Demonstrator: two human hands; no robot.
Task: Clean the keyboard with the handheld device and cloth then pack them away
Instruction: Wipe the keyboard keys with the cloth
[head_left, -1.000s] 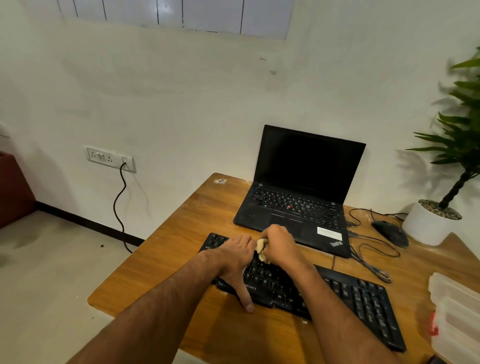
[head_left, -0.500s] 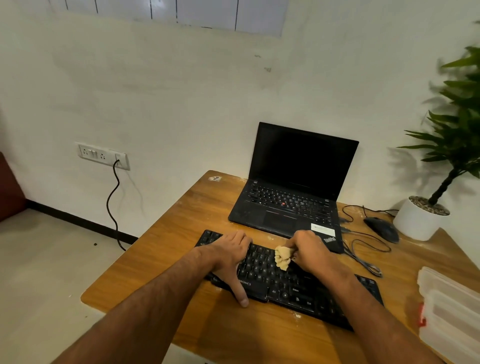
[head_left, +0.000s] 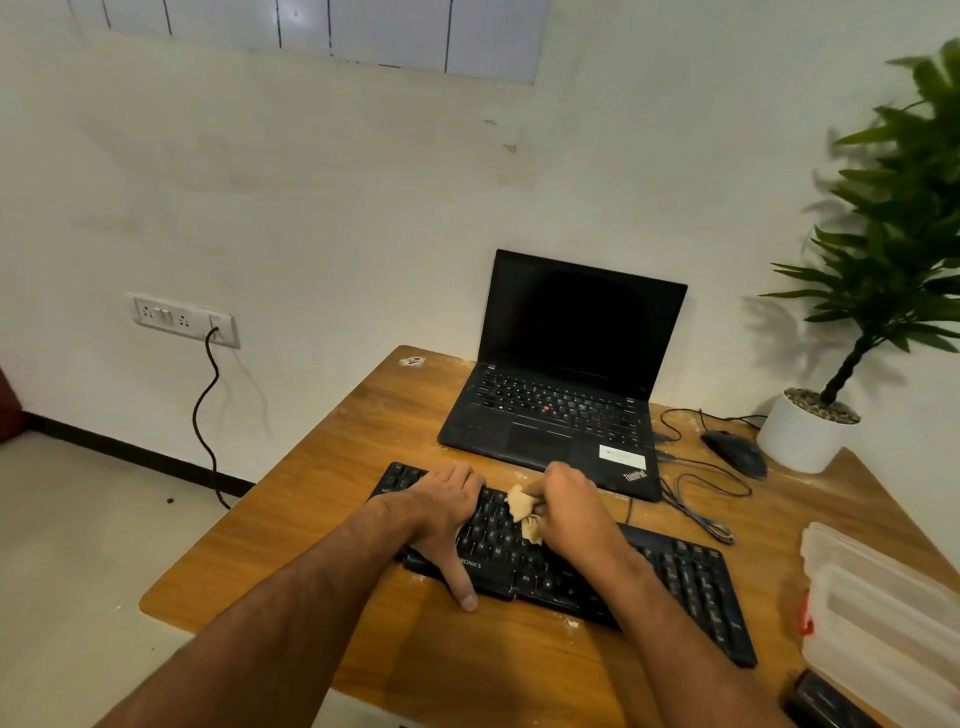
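Note:
A black keyboard lies across the wooden desk in front of me. My left hand rests flat on its left end, fingers spread over the keys and thumb hooked over the front edge. My right hand is closed on a crumpled beige cloth and presses it onto the keys near the middle of the keyboard. A dark object lies at the desk's near right corner, only partly in view.
An open black laptop stands behind the keyboard. A black mouse with looped cables lies to its right, beside a potted plant. A translucent plastic case sits at the right edge. A wall socket has a black cord hanging.
My right hand with the cloth slid right along the keys, then came back left toward the middle. My left hand stayed on the keyboard's left end.

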